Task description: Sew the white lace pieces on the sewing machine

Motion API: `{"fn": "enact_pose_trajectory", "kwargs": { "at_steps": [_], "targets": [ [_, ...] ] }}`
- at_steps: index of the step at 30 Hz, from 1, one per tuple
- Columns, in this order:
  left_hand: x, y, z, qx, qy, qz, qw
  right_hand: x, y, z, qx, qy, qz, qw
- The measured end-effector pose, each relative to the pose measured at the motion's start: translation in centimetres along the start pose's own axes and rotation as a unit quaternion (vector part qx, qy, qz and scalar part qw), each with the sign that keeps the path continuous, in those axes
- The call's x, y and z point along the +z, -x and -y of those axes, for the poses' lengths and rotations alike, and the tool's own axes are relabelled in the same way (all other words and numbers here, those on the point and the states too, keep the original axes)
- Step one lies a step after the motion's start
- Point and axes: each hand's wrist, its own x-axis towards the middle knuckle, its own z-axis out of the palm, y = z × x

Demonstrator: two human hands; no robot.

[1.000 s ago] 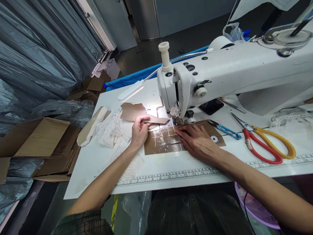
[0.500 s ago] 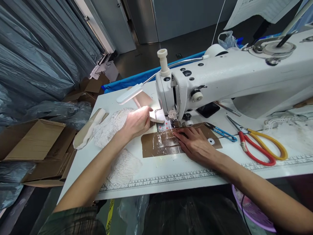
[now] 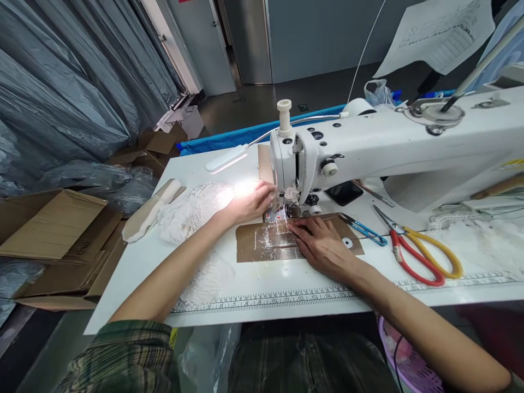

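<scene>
My left hand [image 3: 252, 203] is just left of the needle area of a white sewing machine [image 3: 347, 144], its fingers pinched together. A pale pinkish-beige fabric strip [image 3: 265, 162] runs up behind those fingertips; the pinch itself is partly hidden. Lying flat, my right hand [image 3: 323, 243] has its fingers stretched over a brown plate [image 3: 249, 244] covered with clear tape, fingertips close to the presser foot [image 3: 291, 210]. What lies under these fingertips is too small to tell. White lace [image 3: 192, 210] is heaped on the table beside my left forearm.
Blue thread snips [image 3: 366, 230] and red-and-yellow-handled scissors [image 3: 421, 251] lie right of my right hand. A lit lamp [image 3: 227, 159] hangs over the table's left side. Rolled beige fabric [image 3: 149, 213] lies at the left edge. Cardboard boxes [image 3: 61, 234] stand beyond it.
My left hand has moved right, closer to the needle, and the pinkish strip now stands more upright behind it. My right hand stays on the plate. The camera view has shifted slightly.
</scene>
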Motion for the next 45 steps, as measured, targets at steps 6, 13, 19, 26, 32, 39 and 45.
{"fn": "enact_pose_trajectory", "kwargs": {
  "at_steps": [6,13,19,26,32,39,45],
  "targets": [
    [0.6,2.5,0.1,0.124,-0.163,0.188,0.961,-0.1,0.0,0.0,0.006,-0.001,-0.007,1.000],
    [-0.6,4.9,-0.8,0.150,-0.218,0.174,0.948,1.1,0.7,-0.9,-0.032,-0.011,-0.060,0.998],
    [-7.8,5.2,-2.6,0.044,-0.351,0.180,0.918,3.2,0.7,-2.8,-0.075,0.009,-0.096,0.993],
    [-20.4,5.6,1.2,-0.148,-0.367,-0.068,0.916,2.9,0.8,-2.5,-0.073,0.031,-0.099,0.992],
    [-23.4,9.6,3.1,-0.200,-0.344,-0.118,0.910,2.0,0.7,-2.2,-0.065,0.034,-0.084,0.994],
    [-24.8,11.6,4.4,-0.283,-0.389,-0.130,0.867,2.1,0.8,-2.4,-0.072,0.028,-0.084,0.994],
    [-24.0,12.1,5.1,-0.291,-0.364,-0.127,0.876,1.8,0.8,-1.5,-0.054,0.019,-0.082,0.995]
  ]
}}
